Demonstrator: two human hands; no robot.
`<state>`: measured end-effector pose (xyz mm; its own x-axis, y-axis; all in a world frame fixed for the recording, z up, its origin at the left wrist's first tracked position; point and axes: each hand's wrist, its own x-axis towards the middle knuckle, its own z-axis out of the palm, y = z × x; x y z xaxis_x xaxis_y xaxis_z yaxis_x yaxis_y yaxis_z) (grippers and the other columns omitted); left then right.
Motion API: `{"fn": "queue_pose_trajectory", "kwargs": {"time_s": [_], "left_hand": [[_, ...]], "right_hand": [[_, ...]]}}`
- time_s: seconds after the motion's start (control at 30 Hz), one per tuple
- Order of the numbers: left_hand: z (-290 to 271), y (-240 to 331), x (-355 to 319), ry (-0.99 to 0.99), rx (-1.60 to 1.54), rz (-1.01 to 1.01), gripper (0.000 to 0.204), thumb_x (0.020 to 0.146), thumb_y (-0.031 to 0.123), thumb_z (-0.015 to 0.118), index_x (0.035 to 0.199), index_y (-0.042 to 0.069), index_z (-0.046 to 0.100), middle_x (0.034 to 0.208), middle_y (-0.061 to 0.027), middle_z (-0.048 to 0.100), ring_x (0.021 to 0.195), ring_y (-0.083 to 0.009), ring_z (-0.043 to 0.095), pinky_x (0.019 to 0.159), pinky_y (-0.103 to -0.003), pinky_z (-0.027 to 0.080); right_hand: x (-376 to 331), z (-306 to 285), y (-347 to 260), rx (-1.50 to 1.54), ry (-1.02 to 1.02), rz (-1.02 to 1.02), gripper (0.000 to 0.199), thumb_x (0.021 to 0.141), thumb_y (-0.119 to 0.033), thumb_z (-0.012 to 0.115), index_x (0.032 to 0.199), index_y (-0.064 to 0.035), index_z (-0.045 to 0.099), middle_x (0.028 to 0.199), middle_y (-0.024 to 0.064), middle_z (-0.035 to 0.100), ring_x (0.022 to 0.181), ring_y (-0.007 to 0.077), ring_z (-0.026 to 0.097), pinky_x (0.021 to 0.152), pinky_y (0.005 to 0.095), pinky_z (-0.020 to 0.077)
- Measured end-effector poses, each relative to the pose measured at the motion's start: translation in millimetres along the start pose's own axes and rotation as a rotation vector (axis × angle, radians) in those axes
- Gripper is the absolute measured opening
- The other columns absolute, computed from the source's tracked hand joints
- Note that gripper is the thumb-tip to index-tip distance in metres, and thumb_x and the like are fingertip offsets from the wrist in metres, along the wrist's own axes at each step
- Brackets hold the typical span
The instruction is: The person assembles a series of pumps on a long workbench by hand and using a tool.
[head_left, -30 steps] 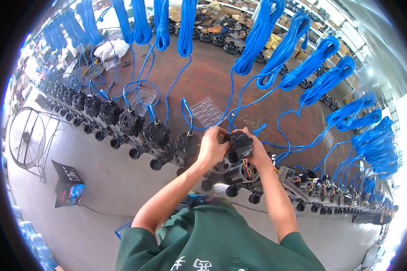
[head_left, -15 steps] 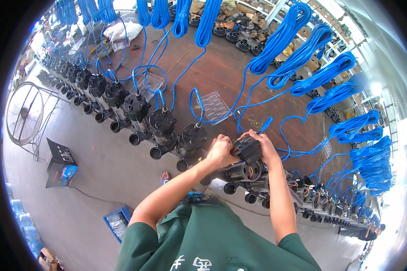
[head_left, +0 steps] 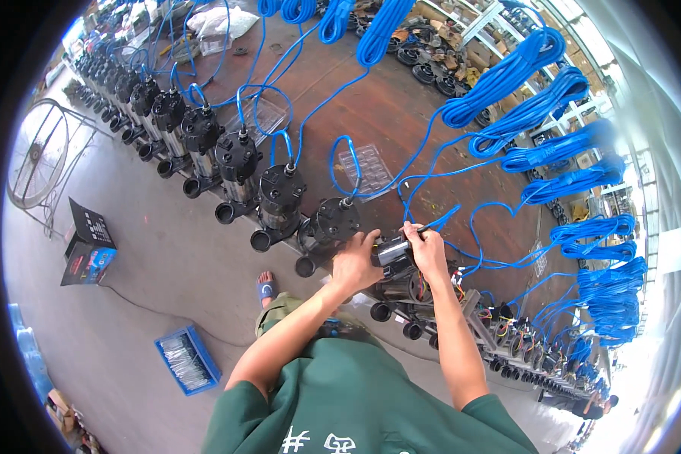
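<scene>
Ahead of my body, a black pump cap (head_left: 393, 252) is held tilted, with its smooth side catching the light. My left hand (head_left: 356, 263) grips its left side, some fingers hidden behind the palm. My right hand (head_left: 429, 251) is closed round its right side, next to a short piece of blue cable (head_left: 448, 218). Just below the cap lies an open pump body (head_left: 402, 289), its motor end showing coloured wires. Left of my left hand stands a pump with its black cap fitted (head_left: 336, 219), a blue cable rising from the top.
A row of capped pumps (head_left: 238, 163) runs off to the far left; open pump bodies (head_left: 511, 329) continue right. Bundled blue cables (head_left: 503, 79) hang over the brown table (head_left: 318, 106). On the floor are a blue crate (head_left: 189, 360), a black box (head_left: 89, 246) and a fan (head_left: 38, 155).
The cap has turned in my hands, from its wired underside showing to its smooth side. My left hand has shifted from a pinch by the wires to the cap's side. The view has shifted.
</scene>
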<state>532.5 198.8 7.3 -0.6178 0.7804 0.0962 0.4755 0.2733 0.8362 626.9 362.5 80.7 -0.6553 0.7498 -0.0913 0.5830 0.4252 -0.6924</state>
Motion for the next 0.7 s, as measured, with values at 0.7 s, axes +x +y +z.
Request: {"fn": "queue_pose_trajectory", "kwargs": {"time_s": [0.7], "left_hand": [[-16.9, -13.2, -22.5, -0.135, 0.140, 0.287, 0.073, 0.079, 0.027, 0.084, 0.137, -0.006, 0.055, 0.154, -0.0287, 0.046, 0.138, -0.0464, 0.049, 0.114, -0.054, 0.044]], "right_hand": [[-31.1, 14.1, -11.9, -0.098, 0.227, -0.026, 0.046, 0.101, -0.044, 0.071, 0.102, 0.0018, 0.079, 0.059, 0.0100, 0.062, 0.057, 0.0138, 0.058, 0.058, 0.0366, 0.0453]]}}
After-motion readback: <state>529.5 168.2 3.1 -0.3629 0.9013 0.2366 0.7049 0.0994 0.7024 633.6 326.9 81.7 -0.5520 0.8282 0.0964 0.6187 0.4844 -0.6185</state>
